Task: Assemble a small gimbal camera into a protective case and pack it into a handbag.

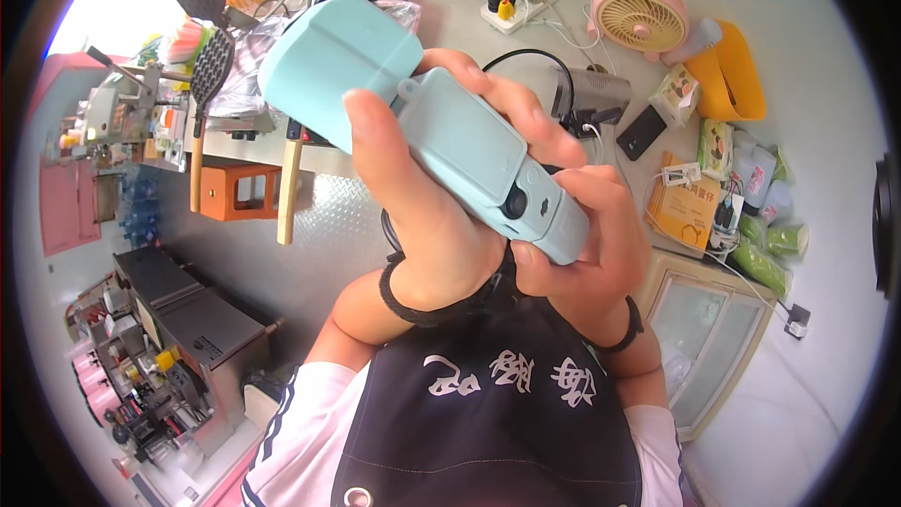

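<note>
A handheld gimbal camera [460,136] in a light-blue rubbery cover is held up in front of my chest, tilted from upper left to lower right. Its bulky head cover is at the upper left, and a small black round knob shows near the lower end. My left hand [427,225] wraps the body, thumb along the near side and fingers coming round the far side. With thumb and fingers, my right hand [610,244] grips the lower end. Part of the fingers behind the camera is hidden.
Behind stands a counter with a power strip [518,5], a pink fan [640,11], a black phone [642,132] and a yellow bin [727,70]. Waffle irons [211,66] with wooden handles jut out at the left, near an orange stool [239,191]. A glass-door cabinet [699,319] is at the right.
</note>
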### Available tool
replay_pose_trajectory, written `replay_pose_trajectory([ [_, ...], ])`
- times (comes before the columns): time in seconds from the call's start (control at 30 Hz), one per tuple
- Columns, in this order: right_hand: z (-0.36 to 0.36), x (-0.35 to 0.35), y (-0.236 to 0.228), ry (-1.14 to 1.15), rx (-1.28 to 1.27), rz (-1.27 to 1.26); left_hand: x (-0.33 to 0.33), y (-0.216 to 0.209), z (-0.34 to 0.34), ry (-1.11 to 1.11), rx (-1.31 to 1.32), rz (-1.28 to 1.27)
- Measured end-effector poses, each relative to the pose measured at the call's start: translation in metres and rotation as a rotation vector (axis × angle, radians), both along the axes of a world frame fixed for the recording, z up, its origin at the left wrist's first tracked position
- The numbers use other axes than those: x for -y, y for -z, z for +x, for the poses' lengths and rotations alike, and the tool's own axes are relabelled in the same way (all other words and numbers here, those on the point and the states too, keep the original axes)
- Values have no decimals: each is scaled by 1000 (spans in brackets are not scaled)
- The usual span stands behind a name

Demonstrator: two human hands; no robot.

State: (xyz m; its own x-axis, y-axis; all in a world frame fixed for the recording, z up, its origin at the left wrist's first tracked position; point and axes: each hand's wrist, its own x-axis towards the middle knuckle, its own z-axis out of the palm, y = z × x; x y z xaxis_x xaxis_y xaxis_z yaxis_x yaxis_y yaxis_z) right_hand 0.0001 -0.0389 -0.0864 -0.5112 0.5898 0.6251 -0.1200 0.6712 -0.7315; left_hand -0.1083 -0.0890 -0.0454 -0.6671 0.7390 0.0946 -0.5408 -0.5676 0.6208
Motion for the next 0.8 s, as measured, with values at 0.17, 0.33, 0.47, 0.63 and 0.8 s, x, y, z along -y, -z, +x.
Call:
replay_pose_trajectory([
  [0.17,8,-3,1,-153,99,-239,-5,-11,0,-85,14,-275],
  [0.33,16,-2,1,-293,171,-456,-7,-7,-3,-77,-37,-303],
  [0.47,20,-4,6,-357,99,-452,-10,-19,-3,-66,-42,-343],
  [0.63,32,-6,14,-358,85,-253,-11,-18,-2,91,-228,-384],
  [0.8,33,-11,2,-412,143,-44,-3,-27,5,223,95,-301],
])
